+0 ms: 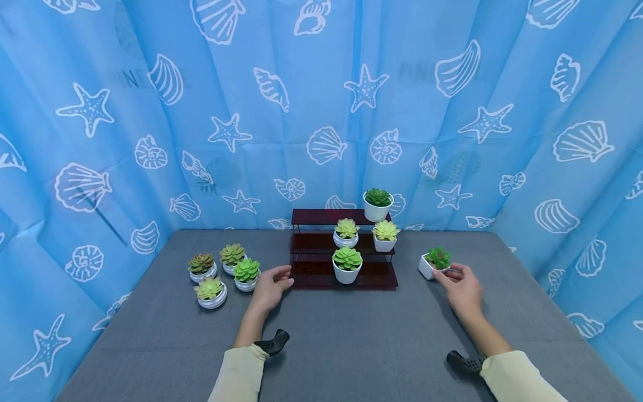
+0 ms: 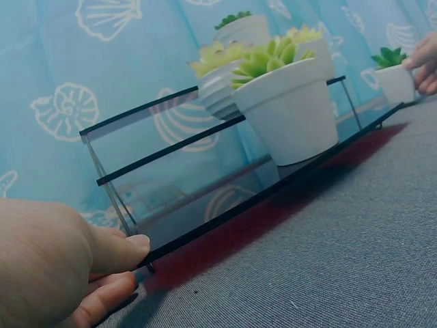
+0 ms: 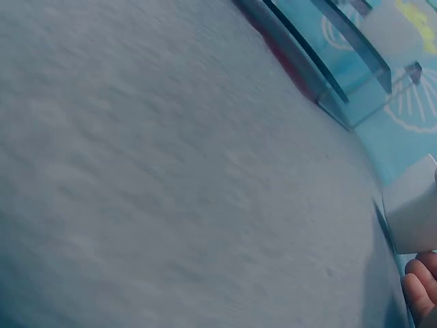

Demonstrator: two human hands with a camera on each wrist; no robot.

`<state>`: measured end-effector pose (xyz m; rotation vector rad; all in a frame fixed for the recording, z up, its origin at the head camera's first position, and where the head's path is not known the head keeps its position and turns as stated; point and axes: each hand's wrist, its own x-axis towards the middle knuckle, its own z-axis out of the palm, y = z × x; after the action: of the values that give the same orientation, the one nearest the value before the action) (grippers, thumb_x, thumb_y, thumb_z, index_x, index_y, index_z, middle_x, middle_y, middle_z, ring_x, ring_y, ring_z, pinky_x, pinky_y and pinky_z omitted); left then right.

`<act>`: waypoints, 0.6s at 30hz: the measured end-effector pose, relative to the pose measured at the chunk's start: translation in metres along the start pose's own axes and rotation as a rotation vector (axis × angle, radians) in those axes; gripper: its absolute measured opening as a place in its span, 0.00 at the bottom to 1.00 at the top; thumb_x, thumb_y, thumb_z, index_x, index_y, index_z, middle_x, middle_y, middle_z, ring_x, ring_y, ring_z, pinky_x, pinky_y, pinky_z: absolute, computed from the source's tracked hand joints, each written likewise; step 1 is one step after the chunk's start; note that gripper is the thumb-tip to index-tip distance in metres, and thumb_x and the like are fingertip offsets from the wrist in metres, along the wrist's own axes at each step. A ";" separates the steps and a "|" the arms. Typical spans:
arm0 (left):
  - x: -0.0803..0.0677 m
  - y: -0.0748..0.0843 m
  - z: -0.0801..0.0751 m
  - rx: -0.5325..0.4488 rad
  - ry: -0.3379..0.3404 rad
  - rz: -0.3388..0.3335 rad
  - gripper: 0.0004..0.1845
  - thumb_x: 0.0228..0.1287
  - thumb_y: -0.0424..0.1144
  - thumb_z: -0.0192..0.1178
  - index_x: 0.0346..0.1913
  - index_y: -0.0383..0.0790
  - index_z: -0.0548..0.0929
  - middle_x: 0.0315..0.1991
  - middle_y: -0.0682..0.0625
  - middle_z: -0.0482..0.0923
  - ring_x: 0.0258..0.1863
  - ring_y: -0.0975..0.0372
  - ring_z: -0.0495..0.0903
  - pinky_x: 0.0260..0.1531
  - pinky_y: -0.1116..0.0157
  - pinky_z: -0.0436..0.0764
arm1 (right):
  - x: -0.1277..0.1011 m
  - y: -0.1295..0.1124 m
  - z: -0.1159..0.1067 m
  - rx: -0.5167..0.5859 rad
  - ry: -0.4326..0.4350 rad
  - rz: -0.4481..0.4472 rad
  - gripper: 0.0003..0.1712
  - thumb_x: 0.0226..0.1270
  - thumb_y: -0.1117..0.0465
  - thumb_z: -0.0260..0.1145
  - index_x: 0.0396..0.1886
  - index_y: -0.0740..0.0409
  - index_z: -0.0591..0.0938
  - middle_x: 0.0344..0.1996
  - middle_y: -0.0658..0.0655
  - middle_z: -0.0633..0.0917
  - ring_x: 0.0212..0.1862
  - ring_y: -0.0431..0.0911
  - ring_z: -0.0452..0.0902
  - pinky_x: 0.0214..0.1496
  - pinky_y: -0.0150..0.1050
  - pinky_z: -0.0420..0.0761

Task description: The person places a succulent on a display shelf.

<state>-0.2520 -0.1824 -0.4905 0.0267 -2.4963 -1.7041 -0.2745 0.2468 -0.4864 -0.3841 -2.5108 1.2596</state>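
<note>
Fingers of the right hand [image 1: 463, 290] touch the near side of a small square white pot holding a dark green succulent [image 1: 435, 263]; whether they pinch it or merely rest against it cannot be told, since the right wrist view shows only two fingertips [image 3: 422, 292] just below the pot's white corner. This pot stands on the grey table [image 1: 351, 346], just to the right of the stand and apart from it.

Left hand [image 1: 271, 288] lies at the left front corner of the dark red three-tier stand [image 1: 321, 243]. From the left wrist view its thumb [image 2: 116, 249] and a finger beneath it are lightly curled against the edge of the lowest shelf, touching it; a firm grip is not evident.

On the lowest shelf, a round white pot with a bright green succulent [image 1: 347, 264] stands right of centre. On the middle shelf stand a ribbed round pot with a pale green succulent [image 1: 346, 233] and, just right of it, a square pot with a yellow-green succulent [image 1: 385, 235]. On the top shelf, at the right end, stands a taller white pot with a dark green succulent [image 1: 378, 204].

Left of the stand, four potted succulents in low round bowls [image 1: 223, 273] sit close together on the table.

Behind and at both sides hangs a blue curtain printed with white shells and starfish [image 1: 321, 111].
</note>
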 end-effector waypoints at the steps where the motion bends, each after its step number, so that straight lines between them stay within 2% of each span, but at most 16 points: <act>1: 0.000 0.000 0.000 -0.001 0.001 -0.004 0.18 0.65 0.28 0.61 0.58 0.33 0.80 0.49 0.42 0.81 0.49 0.54 0.78 0.49 0.55 0.77 | -0.002 -0.001 0.001 0.004 -0.004 -0.007 0.35 0.66 0.50 0.67 0.62 0.69 0.70 0.50 0.71 0.80 0.50 0.59 0.78 0.33 0.30 0.72; 5: 0.001 -0.001 0.000 0.008 0.000 0.008 0.18 0.65 0.28 0.61 0.58 0.32 0.80 0.49 0.42 0.81 0.48 0.54 0.78 0.49 0.54 0.77 | -0.010 -0.006 0.005 0.014 -0.034 -0.031 0.35 0.66 0.48 0.67 0.62 0.68 0.70 0.50 0.69 0.81 0.50 0.57 0.78 0.34 0.28 0.72; 9: 0.001 -0.001 0.000 0.004 0.003 -0.011 0.18 0.65 0.29 0.61 0.58 0.34 0.80 0.49 0.44 0.81 0.49 0.55 0.78 0.50 0.55 0.76 | -0.018 -0.012 0.008 0.051 -0.074 -0.063 0.35 0.66 0.48 0.68 0.62 0.67 0.70 0.50 0.68 0.81 0.51 0.56 0.77 0.35 0.26 0.72; 18: 0.001 -0.001 -0.001 0.009 0.001 -0.007 0.18 0.66 0.28 0.61 0.58 0.33 0.80 0.49 0.43 0.81 0.49 0.55 0.78 0.49 0.54 0.76 | -0.034 -0.023 0.018 0.154 -0.109 -0.138 0.31 0.66 0.56 0.69 0.61 0.69 0.70 0.50 0.70 0.81 0.50 0.55 0.78 0.38 0.17 0.71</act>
<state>-0.2527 -0.1833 -0.4908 0.0369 -2.5061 -1.6950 -0.2524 0.2074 -0.4831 -0.1065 -2.4583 1.4410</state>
